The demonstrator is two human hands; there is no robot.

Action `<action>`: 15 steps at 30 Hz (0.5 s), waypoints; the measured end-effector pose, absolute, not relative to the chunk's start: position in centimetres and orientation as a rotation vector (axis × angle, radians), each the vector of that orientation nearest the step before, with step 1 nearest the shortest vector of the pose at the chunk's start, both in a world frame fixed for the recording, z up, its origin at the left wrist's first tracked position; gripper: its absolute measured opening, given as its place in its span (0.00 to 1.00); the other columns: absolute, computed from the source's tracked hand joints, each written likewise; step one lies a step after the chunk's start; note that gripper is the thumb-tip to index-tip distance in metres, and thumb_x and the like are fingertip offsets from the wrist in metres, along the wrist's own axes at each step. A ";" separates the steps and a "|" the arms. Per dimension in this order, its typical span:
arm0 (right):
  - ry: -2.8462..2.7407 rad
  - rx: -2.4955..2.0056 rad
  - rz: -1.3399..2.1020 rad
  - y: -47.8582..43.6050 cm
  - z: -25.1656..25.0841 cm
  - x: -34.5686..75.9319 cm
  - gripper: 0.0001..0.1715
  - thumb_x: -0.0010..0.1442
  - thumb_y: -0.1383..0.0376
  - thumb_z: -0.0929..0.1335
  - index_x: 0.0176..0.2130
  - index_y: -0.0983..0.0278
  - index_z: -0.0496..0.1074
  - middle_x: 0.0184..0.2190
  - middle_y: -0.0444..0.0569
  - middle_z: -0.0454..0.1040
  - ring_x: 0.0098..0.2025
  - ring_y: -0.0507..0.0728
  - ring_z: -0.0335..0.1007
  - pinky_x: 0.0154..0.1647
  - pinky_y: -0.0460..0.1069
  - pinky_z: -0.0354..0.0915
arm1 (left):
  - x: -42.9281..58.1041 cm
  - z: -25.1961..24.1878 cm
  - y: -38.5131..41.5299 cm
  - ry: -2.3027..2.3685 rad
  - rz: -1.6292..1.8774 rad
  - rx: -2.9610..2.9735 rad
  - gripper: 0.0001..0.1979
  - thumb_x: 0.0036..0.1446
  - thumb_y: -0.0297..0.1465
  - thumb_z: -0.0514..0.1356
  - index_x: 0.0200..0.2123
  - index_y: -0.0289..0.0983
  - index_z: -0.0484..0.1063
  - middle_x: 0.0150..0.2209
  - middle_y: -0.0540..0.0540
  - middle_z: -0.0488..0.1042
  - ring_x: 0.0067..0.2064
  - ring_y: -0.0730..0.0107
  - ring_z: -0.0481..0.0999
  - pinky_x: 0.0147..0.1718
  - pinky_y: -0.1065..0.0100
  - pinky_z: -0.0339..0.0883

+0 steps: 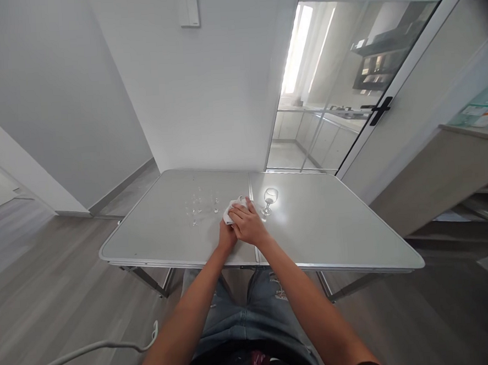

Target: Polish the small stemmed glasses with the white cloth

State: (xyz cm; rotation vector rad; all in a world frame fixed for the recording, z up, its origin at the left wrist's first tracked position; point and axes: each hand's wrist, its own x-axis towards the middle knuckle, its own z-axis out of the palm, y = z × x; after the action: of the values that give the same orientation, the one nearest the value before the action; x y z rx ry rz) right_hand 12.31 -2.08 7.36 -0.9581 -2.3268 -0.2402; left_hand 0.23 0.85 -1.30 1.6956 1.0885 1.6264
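White, soft-looking cloth [228, 214] is bunched between my two hands above the pale grey, metal-edged worktop [333, 221], near its centre seam. My right hand [247, 223] is closed over the cloth from above, fingers bent across it; my left hand [227, 236] grips it from the lower left, most of its fingers hidden. Whether the folds wrap something, I cannot tell. Just right of my hands stands a clear, round-bowled stemmed glass [270, 195]. Left of them is a group of faint, transparent glass pieces [194, 207], their outlines hard to make out.
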 end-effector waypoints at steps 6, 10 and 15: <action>-2.213 -1.386 -0.151 -0.6 9.4 12.9 0.12 0.64 0.65 0.62 0.35 0.63 0.73 0.36 0.54 0.77 0.45 0.61 0.68 0.59 0.59 0.53 | 0.4 -0.9 0.6 1.078 1.547 2.069 0.11 0.60 0.28 0.57 0.24 0.36 0.68 0.30 0.47 0.64 0.30 0.71 0.65 0.29 0.68 0.61; -2.135 -1.563 0.207 1.5 11.0 13.7 0.17 0.64 0.63 0.61 0.26 0.62 0.70 0.24 0.48 0.72 0.30 0.56 0.65 0.39 0.50 0.57 | 0.4 -0.4 0.2 1.034 1.513 2.078 0.07 0.62 0.30 0.58 0.32 0.36 0.75 0.31 0.48 0.63 0.28 0.73 0.64 0.28 0.69 0.61; -1.615 -1.420 0.972 3.9 10.4 15.6 0.18 0.59 0.57 0.65 0.21 0.62 0.65 0.20 0.42 0.64 0.25 0.51 0.57 0.28 0.47 0.53 | 0.4 -0.1 -0.1 1.006 1.555 2.045 0.07 0.63 0.31 0.59 0.33 0.37 0.75 0.31 0.48 0.62 0.30 0.72 0.65 0.29 0.69 0.62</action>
State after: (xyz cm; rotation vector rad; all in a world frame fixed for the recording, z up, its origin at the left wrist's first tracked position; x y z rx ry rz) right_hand 15.60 3.85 10.42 -1.4203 -1.6147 0.9721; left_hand 0.41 -0.14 -0.13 2.0454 1.0064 1.5550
